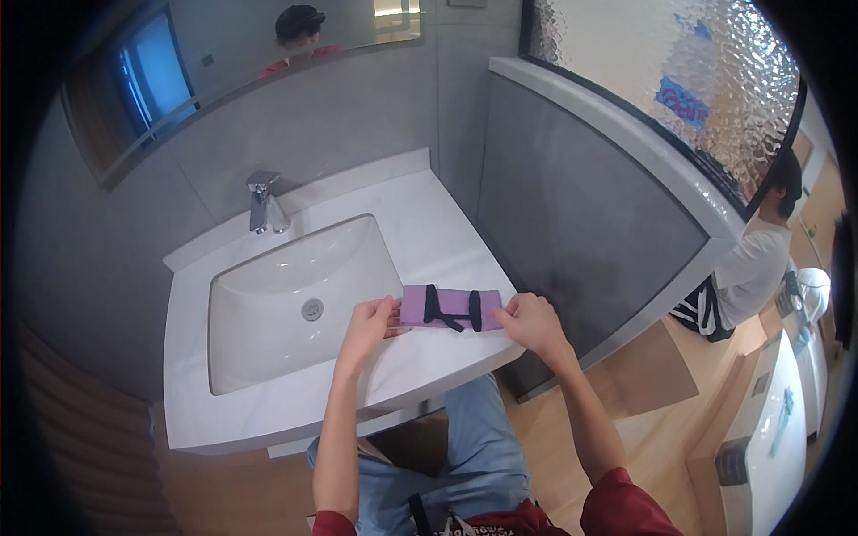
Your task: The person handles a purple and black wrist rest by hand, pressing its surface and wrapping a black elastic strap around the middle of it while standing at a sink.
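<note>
A flat purple folded bundle [454, 299] with black straps across it lies over the front right part of the white countertop [429, 237]. Two straps run across its width, joined by a dark strip, and a loose strap end hangs at the front edge. My left hand [369, 323] pinches the bundle's left end, near the basin's right rim. At the other end, my right hand [536, 323] grips the bundle with thumb and bent fingers. What is folded inside cannot be seen.
Left of the bundle is a white sink basin [268, 313] with a chrome faucet [262, 204] behind it. A grey half wall [590, 214] topped with textured glass stands close on the right. Beyond it a person in a white top [751, 268] sits low. A mirror [241, 54] hangs above.
</note>
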Demonstrator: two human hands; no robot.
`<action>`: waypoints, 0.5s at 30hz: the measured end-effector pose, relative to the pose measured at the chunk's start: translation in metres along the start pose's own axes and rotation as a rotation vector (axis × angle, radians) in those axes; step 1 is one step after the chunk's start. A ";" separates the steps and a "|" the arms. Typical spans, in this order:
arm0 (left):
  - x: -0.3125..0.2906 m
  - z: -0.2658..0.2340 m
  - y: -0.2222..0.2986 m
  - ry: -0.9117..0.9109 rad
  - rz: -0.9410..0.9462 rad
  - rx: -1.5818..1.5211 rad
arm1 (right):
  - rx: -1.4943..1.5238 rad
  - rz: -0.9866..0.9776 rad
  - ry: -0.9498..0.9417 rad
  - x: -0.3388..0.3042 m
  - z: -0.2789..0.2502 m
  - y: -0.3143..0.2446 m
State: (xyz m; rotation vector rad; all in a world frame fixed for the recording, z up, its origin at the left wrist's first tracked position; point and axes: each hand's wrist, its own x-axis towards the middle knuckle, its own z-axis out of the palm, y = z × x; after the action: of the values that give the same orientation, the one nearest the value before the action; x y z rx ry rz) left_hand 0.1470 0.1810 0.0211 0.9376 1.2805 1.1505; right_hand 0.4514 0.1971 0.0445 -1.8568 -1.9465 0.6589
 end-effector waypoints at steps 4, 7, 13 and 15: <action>-0.009 0.005 0.004 -0.001 0.078 0.223 | 0.083 -0.220 0.214 0.008 0.001 -0.003; -0.005 0.017 0.000 0.005 0.129 0.321 | 0.268 -0.522 0.142 0.025 0.007 0.009; 0.030 0.016 -0.012 0.060 0.285 0.268 | 0.152 -0.407 -0.046 0.021 0.000 0.002; 0.043 0.021 -0.001 0.055 0.343 0.301 | 0.139 -0.402 -0.059 0.010 0.002 -0.001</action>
State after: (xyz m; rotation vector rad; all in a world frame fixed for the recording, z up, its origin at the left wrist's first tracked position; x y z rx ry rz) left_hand 0.1657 0.2244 0.0127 1.3979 1.3976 1.2719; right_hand 0.4486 0.2066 0.0433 -1.3232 -2.1636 0.7031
